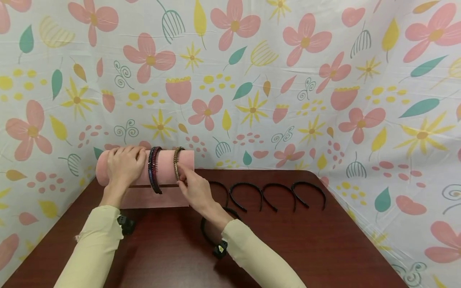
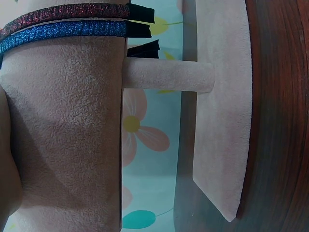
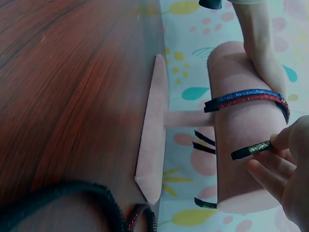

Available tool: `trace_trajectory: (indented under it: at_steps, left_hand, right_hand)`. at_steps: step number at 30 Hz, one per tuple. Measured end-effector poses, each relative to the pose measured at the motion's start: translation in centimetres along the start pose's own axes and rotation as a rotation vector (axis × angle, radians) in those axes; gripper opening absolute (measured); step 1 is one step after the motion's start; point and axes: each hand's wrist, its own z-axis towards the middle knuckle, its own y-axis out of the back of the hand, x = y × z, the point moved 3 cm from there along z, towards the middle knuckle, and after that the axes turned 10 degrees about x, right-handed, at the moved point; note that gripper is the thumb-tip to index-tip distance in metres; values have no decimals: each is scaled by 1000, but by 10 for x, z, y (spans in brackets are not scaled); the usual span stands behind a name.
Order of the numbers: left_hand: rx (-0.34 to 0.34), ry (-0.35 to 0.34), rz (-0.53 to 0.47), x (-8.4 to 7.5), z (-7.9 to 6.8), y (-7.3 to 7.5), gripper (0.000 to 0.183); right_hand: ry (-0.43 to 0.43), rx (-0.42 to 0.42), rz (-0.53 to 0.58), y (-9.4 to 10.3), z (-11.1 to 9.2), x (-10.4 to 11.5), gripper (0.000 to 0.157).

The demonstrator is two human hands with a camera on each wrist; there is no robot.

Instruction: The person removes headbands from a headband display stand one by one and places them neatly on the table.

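A pink plush roll (image 1: pixel 166 164) lies level on a short post above a flat pink base (image 1: pixel 155 198). My left hand (image 1: pixel 126 166) rests over the roll's left end. Blue (image 2: pixel 72 31) and dark red (image 2: pixel 72 13) glitter headbands sit side by side around the roll's middle. Nearer its right end is a gold glitter headband (image 1: pixel 175 160) with comb teeth. My right hand (image 1: pixel 198 190) pinches this headband; in the right wrist view, its black tip (image 3: pixel 240 153) sticks out past the fingers over the roll's front.
Several dark headbands (image 1: pixel 246 185) lie in a row on the brown table (image 1: pixel 162 252), right of the stand. Another dark headband (image 1: pixel 204 232) lies partly hidden under my right forearm. A flower-printed sheet (image 1: pixel 230 100) hangs behind the table.
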Motion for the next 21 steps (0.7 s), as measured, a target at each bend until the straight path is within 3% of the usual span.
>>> trace_trajectory:
  at_steps: [21]
  left_hand:
    - [-4, 0, 3, 1, -1, -1, 43]
  right_hand:
    - [-21, 15, -32, 26, -23, -27, 55]
